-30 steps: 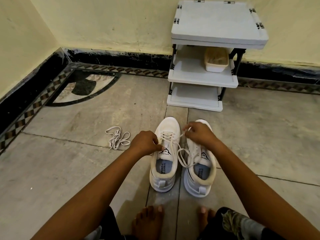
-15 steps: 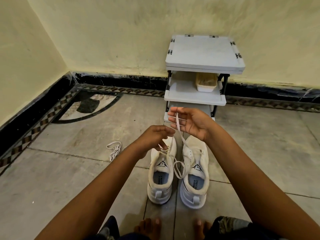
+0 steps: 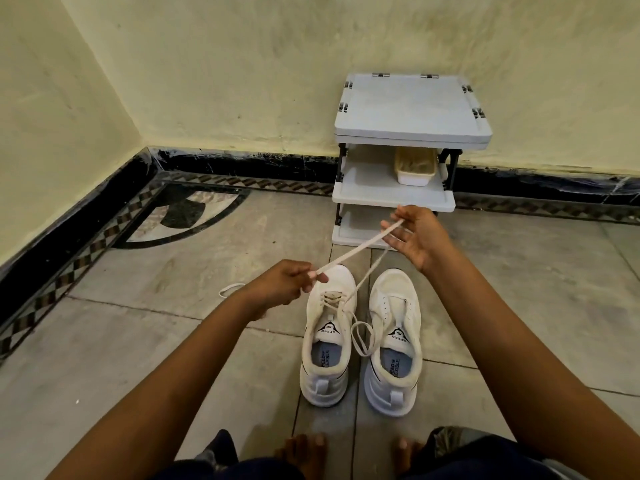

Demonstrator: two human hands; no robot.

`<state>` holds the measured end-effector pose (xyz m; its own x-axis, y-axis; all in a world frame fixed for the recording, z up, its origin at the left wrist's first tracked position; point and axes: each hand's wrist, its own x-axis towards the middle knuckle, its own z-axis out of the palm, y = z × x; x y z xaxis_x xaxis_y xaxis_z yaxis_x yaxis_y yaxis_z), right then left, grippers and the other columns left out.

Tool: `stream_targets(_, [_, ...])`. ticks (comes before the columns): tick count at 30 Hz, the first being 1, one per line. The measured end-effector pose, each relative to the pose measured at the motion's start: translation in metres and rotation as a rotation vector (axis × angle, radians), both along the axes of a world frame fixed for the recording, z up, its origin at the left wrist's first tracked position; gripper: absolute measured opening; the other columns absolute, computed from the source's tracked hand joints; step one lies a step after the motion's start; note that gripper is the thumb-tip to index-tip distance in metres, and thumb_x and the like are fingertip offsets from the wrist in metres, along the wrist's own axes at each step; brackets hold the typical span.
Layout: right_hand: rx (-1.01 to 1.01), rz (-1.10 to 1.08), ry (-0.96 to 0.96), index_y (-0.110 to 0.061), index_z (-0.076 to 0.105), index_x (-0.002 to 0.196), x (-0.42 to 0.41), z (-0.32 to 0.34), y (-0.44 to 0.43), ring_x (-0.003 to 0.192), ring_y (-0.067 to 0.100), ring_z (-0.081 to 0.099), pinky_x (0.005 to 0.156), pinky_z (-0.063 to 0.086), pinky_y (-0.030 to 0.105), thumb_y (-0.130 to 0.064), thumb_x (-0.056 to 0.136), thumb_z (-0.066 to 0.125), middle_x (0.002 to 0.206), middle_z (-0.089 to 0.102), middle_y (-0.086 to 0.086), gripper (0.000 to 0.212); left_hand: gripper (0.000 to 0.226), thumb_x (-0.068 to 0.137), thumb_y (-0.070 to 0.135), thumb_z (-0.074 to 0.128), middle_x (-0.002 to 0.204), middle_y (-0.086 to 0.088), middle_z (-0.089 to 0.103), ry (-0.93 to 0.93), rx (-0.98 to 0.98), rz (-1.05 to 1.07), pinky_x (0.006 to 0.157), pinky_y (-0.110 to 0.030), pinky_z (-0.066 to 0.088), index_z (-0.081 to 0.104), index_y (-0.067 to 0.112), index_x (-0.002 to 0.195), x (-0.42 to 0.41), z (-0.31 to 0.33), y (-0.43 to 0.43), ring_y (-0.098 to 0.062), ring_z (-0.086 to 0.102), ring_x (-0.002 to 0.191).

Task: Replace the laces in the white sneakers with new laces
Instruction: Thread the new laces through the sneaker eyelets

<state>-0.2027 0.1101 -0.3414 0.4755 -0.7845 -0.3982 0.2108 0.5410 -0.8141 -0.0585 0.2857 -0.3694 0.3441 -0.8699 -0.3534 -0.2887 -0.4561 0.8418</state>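
Two white sneakers stand side by side on the floor, toes away from me. The left sneaker (image 3: 327, 344) has a cream lace (image 3: 360, 249) threaded through its lower eyelets. The right sneaker (image 3: 394, 344) has no lace in its eyelets. My left hand (image 3: 284, 287) pinches one end of the lace above the left shoe's toe. My right hand (image 3: 414, 235) is raised further away, with the lace held at its fingertips and the other fingers spread. The lace runs taut between both hands, drops to the left shoe, and a slack loop (image 3: 362, 341) lies between the shoes.
A loose lace (image 3: 230, 289) lies on the floor, mostly hidden behind my left wrist. A small white shelf rack (image 3: 412, 112) stands against the wall, with a cream tray (image 3: 415, 166) on its middle shelf. My bare feet (image 3: 304, 448) are near the bottom edge.
Both hands have lifted off the shoes and moved apart, drawing the lace taut between them. My right hand went up and right. The camera tilted upward.
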Motion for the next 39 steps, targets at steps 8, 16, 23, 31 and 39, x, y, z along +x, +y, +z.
stream_targets(8, [-0.001,-0.12,0.208,-0.009,0.051,0.079,-0.007,-0.043,0.0,0.07,0.018,0.057,0.063,0.052,0.024,-0.006,0.094,0.048,0.076,0.049,0.006,0.015,0.027,0.078,0.04,0.072,0.056,0.006,0.059,-0.586,0.168,0.245,0.052,-0.022,0.037,0.067,0.018,0.063,0.024,-0.015,0.004,-0.008,0.05,0.053])
stream_targets(16, [-0.614,0.32,1.162,-0.01,0.049,0.126,-0.018,-0.065,0.013,0.111,0.032,0.051,0.085,0.043,0.036,-0.027,0.088,0.054,0.123,0.05,0.016,0.042,0.026,0.088,-0.009,0.049,0.083,-0.015,0.068,-0.363,0.076,0.054,0.063,-0.01,0.052,0.068,-0.002,0.105,0.021,-0.014,-0.006,-0.018,0.064,0.068])
stream_targets(23, [-0.78,0.602,0.645,-0.015,0.045,0.134,0.018,-0.07,0.06,0.118,0.021,0.047,0.089,0.044,0.022,-0.015,0.091,0.055,0.135,0.049,0.007,0.044,0.01,0.077,0.005,0.073,0.077,-0.011,0.072,-0.542,-0.044,-0.058,0.069,-0.027,0.053,0.065,0.008,0.082,0.004,-0.016,-0.022,-0.016,0.065,0.064])
stream_targets(31, [-0.759,0.512,0.653,-0.008,0.073,0.089,0.018,-0.097,0.066,0.083,0.019,0.066,0.079,0.049,0.028,-0.016,0.088,0.063,0.087,0.073,0.008,0.013,0.022,0.071,0.025,0.08,0.083,0.001,0.07,-0.554,0.04,-0.025,0.074,-0.03,0.051,0.065,0.019,0.086,0.012,-0.039,-0.015,-0.011,0.062,0.073])
stream_targets(39, [-0.673,0.41,0.689,-0.005,0.074,0.086,0.019,-0.119,0.08,0.082,0.026,0.068,0.083,0.052,0.034,-0.011,0.079,0.072,0.085,0.073,0.014,0.009,0.018,0.083,0.014,0.063,0.097,-0.014,0.069,-0.422,0.202,0.023,0.082,-0.035,0.051,0.07,0.004,0.096,-0.008,-0.083,-0.009,-0.028,0.063,0.093])
